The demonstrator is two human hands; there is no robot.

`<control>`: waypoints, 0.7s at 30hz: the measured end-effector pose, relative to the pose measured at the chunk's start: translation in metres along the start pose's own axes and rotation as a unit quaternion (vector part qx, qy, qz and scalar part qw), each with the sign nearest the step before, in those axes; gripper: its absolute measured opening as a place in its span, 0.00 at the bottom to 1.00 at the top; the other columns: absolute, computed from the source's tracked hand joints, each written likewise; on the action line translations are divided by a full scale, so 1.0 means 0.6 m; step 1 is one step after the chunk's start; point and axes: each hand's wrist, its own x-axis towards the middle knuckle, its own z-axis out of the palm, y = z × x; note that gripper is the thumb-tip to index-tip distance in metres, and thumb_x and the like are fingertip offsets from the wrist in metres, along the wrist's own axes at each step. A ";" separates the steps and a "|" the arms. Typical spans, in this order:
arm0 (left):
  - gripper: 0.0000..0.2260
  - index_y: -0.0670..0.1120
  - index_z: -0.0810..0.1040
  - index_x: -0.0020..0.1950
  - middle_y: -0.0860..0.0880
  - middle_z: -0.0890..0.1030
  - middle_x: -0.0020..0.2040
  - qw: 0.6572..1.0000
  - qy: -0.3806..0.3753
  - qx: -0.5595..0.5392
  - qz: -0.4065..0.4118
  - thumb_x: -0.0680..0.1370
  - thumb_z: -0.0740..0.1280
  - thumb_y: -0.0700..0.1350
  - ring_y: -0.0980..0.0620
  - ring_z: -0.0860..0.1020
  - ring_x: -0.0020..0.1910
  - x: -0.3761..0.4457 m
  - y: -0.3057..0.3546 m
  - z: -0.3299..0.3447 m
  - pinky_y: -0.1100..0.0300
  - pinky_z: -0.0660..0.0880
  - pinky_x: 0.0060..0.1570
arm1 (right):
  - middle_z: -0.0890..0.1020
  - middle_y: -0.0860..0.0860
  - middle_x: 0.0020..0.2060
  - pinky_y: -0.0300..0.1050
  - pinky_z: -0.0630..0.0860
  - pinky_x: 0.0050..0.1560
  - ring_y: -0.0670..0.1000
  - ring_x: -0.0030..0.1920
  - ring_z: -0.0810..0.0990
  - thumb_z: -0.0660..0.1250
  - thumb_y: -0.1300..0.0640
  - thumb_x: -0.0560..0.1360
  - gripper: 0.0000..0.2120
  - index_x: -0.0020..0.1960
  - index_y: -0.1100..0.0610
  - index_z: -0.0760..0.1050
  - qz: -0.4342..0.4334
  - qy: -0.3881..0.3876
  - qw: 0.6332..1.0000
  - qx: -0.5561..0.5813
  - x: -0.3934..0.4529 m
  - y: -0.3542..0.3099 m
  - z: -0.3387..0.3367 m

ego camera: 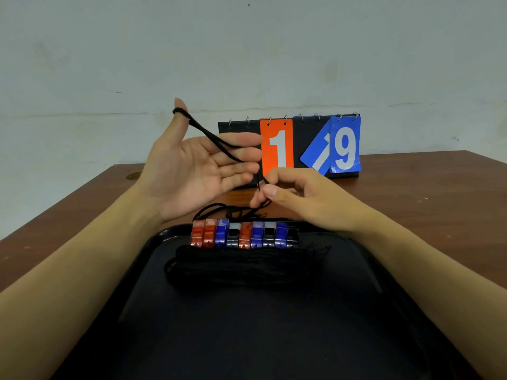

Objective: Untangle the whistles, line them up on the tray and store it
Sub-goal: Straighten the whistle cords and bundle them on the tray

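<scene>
Brown wooden table (411, 193) carries everything. At its far edge stands a flip scoreboard (290, 146) against a pale wall (247, 50): orange card showing 1, blue card showing 9, another blue card hanging tilted between them. Our raised hands partly block the scoreboard's left side.

Count on the black tray (247, 325): nine whistles (244, 234) in one row, side by side, touching. We read three orange, three blue, three grey/dark; the rightmost is dim. Their black lanyards (241, 264) lie bundled on the tray just in front of the row. More loose cord (219, 211) sits on the table behind the row.

Our left hand (197, 165) is raised, palm up, fingers straight and apart; a black cord loop (216, 138) is hooked round the thumb and runs across the fingers. Our right hand (296, 196) pinches that cord between thumb and forefinger, just above the loose cord. We cannot tell if a whistle hangs on it.
</scene>
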 end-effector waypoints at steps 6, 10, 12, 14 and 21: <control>0.35 0.41 0.88 0.46 0.47 0.78 0.37 0.993 0.109 -0.035 0.036 0.83 0.52 0.66 0.50 0.78 0.36 0.014 0.005 -0.035 0.58 0.78 0.43 | 0.82 0.42 0.37 0.39 0.77 0.54 0.43 0.44 0.81 0.64 0.55 0.84 0.09 0.48 0.51 0.81 0.027 0.113 0.993 -0.013 0.002 0.014 -0.029; 0.24 0.43 0.84 0.41 0.50 0.73 0.33 0.981 0.177 -0.065 0.036 0.85 0.58 0.56 0.52 0.73 0.32 0.024 0.003 -0.060 0.59 0.75 0.36 | 0.83 0.40 0.36 0.35 0.78 0.53 0.42 0.42 0.82 0.64 0.52 0.83 0.08 0.48 0.47 0.79 0.049 0.146 0.988 -0.014 0.001 0.023 -0.042; 0.18 0.44 0.81 0.43 0.51 0.69 0.32 0.978 0.194 -0.061 0.039 0.85 0.60 0.51 0.53 0.70 0.32 0.027 0.004 -0.073 0.61 0.74 0.35 | 0.82 0.40 0.34 0.31 0.76 0.49 0.40 0.39 0.81 0.64 0.52 0.83 0.07 0.50 0.48 0.80 0.058 0.150 0.987 -0.019 -0.001 0.028 -0.045; 0.13 0.44 0.77 0.45 0.51 0.67 0.33 0.976 0.208 -0.056 0.047 0.84 0.60 0.48 0.53 0.69 0.32 0.029 0.005 -0.083 0.62 0.72 0.35 | 0.81 0.40 0.34 0.31 0.76 0.47 0.40 0.38 0.80 0.64 0.53 0.83 0.07 0.52 0.48 0.81 0.071 0.159 0.984 -0.026 -0.001 0.035 -0.048; 0.12 0.45 0.76 0.45 0.52 0.71 0.30 0.965 0.246 -0.057 0.066 0.84 0.58 0.45 0.54 0.71 0.31 0.035 0.003 -0.106 0.62 0.72 0.37 | 0.83 0.47 0.39 0.33 0.78 0.46 0.41 0.36 0.80 0.62 0.56 0.84 0.09 0.58 0.50 0.81 0.110 0.176 0.977 -0.057 0.000 0.056 -0.056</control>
